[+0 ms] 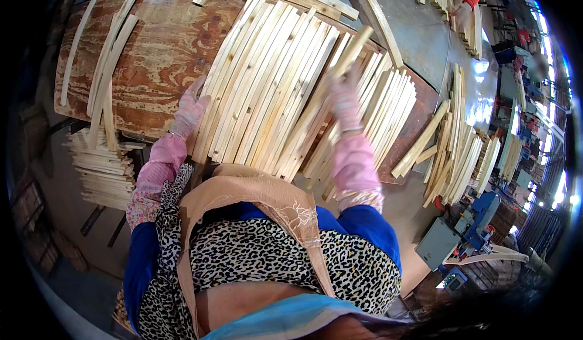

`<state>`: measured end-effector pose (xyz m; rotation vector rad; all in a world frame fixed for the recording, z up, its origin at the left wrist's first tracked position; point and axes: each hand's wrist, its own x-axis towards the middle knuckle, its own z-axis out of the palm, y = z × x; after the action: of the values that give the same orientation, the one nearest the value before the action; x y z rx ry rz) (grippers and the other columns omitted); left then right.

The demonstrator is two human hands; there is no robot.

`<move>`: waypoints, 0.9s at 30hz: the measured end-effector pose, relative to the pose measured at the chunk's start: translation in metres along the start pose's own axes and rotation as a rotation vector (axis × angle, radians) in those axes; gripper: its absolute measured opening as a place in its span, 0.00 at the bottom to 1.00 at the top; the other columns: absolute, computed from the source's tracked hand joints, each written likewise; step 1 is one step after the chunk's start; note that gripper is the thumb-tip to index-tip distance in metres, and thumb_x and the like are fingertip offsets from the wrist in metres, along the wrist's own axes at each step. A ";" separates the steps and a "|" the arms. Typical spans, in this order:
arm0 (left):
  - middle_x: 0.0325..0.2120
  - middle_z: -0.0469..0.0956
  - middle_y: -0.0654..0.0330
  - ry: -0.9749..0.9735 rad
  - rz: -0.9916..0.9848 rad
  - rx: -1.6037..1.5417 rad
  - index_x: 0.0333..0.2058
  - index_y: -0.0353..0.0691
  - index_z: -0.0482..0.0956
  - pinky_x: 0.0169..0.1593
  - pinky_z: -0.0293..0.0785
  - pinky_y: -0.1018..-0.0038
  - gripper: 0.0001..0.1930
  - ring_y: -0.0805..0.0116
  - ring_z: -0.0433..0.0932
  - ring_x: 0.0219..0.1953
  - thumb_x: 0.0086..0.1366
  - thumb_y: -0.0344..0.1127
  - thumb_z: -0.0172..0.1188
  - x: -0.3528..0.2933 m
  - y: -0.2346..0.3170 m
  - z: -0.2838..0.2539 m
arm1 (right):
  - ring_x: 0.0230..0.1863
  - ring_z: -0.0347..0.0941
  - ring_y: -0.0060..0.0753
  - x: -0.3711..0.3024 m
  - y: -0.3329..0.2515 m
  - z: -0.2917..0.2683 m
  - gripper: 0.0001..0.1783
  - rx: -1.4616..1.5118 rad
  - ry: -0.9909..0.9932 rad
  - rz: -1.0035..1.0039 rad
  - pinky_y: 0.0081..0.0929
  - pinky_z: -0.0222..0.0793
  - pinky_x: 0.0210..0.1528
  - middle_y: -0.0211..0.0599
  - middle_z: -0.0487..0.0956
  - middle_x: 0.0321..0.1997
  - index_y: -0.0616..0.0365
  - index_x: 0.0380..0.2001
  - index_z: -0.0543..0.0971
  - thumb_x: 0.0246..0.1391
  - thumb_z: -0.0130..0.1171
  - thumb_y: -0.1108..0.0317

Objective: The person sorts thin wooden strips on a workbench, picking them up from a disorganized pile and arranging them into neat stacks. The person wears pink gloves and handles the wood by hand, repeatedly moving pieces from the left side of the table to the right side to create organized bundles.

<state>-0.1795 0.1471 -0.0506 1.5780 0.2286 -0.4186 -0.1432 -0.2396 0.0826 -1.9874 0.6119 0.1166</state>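
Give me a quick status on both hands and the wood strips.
Left hand flat on the left edge of the strip pile. Right hand gripping one lifted strip. Nothing blocking; another person's hand works far off.

Pale wooden slat (328,88) lies tilted atop the flat slat pile (267,79).

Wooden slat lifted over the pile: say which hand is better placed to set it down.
Right. The right hand already grips the raised wooden slat above the slat pile; the left hand rests at the pile's left edge, away from it.
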 end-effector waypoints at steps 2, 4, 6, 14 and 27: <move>0.69 0.66 0.50 -0.012 -0.004 -0.047 0.71 0.32 0.61 0.74 0.54 0.70 0.36 0.61 0.63 0.72 0.65 0.24 0.59 0.000 -0.004 -0.001 | 0.50 0.82 0.39 -0.022 0.044 0.024 0.34 -0.037 0.061 0.051 0.34 0.83 0.47 0.50 0.80 0.58 0.57 0.68 0.67 0.66 0.62 0.51; 0.69 0.67 0.51 -0.044 0.025 -0.071 0.71 0.32 0.61 0.74 0.55 0.70 0.35 0.61 0.63 0.72 0.65 0.23 0.59 0.010 -0.015 -0.005 | 0.42 0.83 0.33 -0.029 0.039 0.013 0.31 0.346 0.041 0.131 0.29 0.84 0.40 0.48 0.84 0.51 0.57 0.64 0.69 0.68 0.59 0.48; 0.69 0.66 0.52 -0.042 0.015 -0.043 0.71 0.32 0.61 0.74 0.55 0.70 0.35 0.62 0.63 0.71 0.66 0.24 0.59 0.017 -0.039 -0.017 | 0.35 0.80 0.30 -0.017 0.003 -0.025 0.28 0.407 0.217 -0.099 0.29 0.82 0.37 0.39 0.84 0.40 0.59 0.54 0.76 0.73 0.50 0.44; 0.69 0.67 0.51 -0.174 0.151 0.003 0.69 0.36 0.66 0.73 0.58 0.66 0.31 0.59 0.66 0.69 0.69 0.29 0.60 0.027 -0.045 0.040 | 0.31 0.79 0.34 0.014 0.006 -0.100 0.26 1.098 0.173 -0.094 0.31 0.78 0.26 0.40 0.81 0.38 0.62 0.54 0.73 0.72 0.51 0.48; 0.46 0.84 0.46 -0.935 -0.095 0.496 0.66 0.37 0.71 0.54 0.79 0.65 0.30 0.61 0.83 0.50 0.71 0.47 0.61 -0.064 0.167 0.110 | 0.53 0.79 0.48 -0.052 0.014 -0.057 0.39 0.139 0.759 -0.152 0.47 0.75 0.56 0.53 0.80 0.56 0.62 0.70 0.66 0.66 0.58 0.47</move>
<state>-0.1855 0.0354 0.1272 1.6736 -0.5605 -1.3034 -0.2050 -0.2747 0.1163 -1.9026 0.9056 -0.7844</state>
